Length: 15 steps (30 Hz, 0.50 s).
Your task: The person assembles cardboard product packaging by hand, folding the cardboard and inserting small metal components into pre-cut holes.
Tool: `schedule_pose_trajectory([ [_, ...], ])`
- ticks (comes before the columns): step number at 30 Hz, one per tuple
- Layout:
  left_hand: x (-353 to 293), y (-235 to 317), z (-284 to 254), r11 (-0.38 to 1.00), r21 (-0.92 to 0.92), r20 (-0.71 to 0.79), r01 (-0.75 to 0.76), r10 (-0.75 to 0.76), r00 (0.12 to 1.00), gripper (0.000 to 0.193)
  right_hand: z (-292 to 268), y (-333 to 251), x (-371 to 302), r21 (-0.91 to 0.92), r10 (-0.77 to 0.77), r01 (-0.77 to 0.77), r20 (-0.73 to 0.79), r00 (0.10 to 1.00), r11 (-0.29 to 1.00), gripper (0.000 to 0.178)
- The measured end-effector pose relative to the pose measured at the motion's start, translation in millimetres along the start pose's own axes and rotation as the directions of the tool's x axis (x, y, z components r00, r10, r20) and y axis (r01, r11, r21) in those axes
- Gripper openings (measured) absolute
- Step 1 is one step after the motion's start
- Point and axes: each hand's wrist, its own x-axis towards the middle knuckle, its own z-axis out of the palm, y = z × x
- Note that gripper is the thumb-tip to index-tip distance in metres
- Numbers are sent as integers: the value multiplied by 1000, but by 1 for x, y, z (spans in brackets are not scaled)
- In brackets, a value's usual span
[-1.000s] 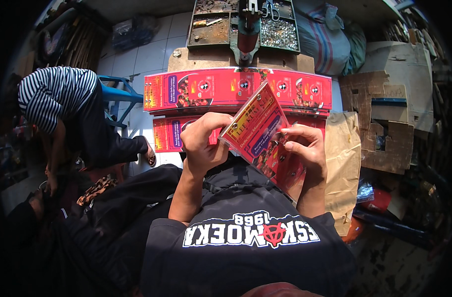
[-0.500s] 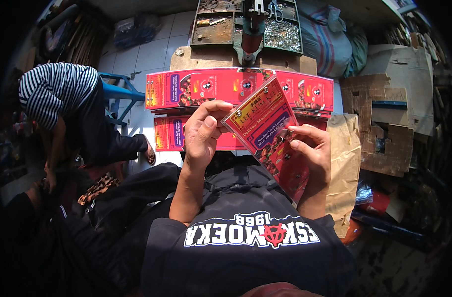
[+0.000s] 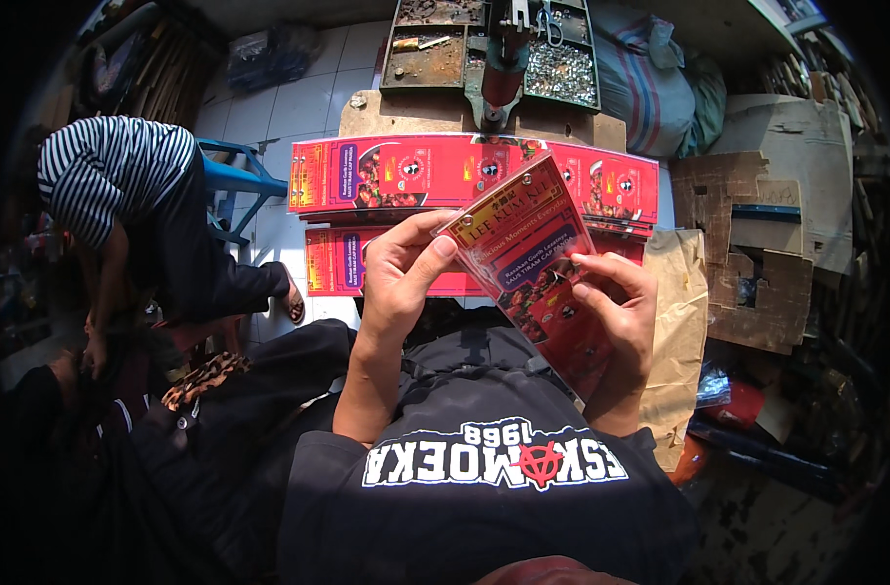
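A long, glossy red printed panel [image 3: 523, 249] with a clear covering and a food picture is tilted in front of my chest. My left hand [image 3: 406, 268] grips its upper left edge, thumb on the face and fingers partly hidden behind. At the opposite long edge, my right hand [image 3: 616, 307] is closed on the panel, thumb and forefinger bent over the face. Whether a small thing sits between those fingertips is too unclear to tell. Beyond my hands lie matching red panels in a far stack [image 3: 445, 175] and a nearer stack [image 3: 333, 261], the latter partly covered by my hands.
Behind the stacks stands a dark hand press [image 3: 499, 83], flanked by a compartment tray [image 3: 560, 73] of small metal pieces. Brown paper [image 3: 674, 341] and cut cardboard [image 3: 757, 263] lie to the right. At left, a person in a striped top [image 3: 123, 180] bends beside a blue stool [image 3: 240, 185].
My left thumb has come down onto the panel's edge, where it was raised before. The small dark thing at my right fingertips no longer shows clearly. The panel has shifted slightly.
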Motion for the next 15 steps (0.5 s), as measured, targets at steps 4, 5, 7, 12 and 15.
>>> schedule_pose_trajectory([
  [4,0,0,0,1000,8,8,12,-13,1000,35,1,-1,-1,-16,-7,7,-9,1000,1000,34],
  [5,0,0,0,1000,1,16,17,-17,1000,35,0,-1,-1,-25,-14,14,-9,1000,1000,34],
  [7,0,1,0,1000,-12,31,25,-25,999,33,-1,-1,-2,-19,-10,10,-10,1000,1000,34],
  [12,2,3,0,997,-55,60,46,-43,997,37,1,-3,-3,20,30,-30,-13,999,999,33],
  [15,2,0,2,998,-48,31,28,-27,999,38,1,-4,-2,19,40,-40,-12,999,999,33],
])
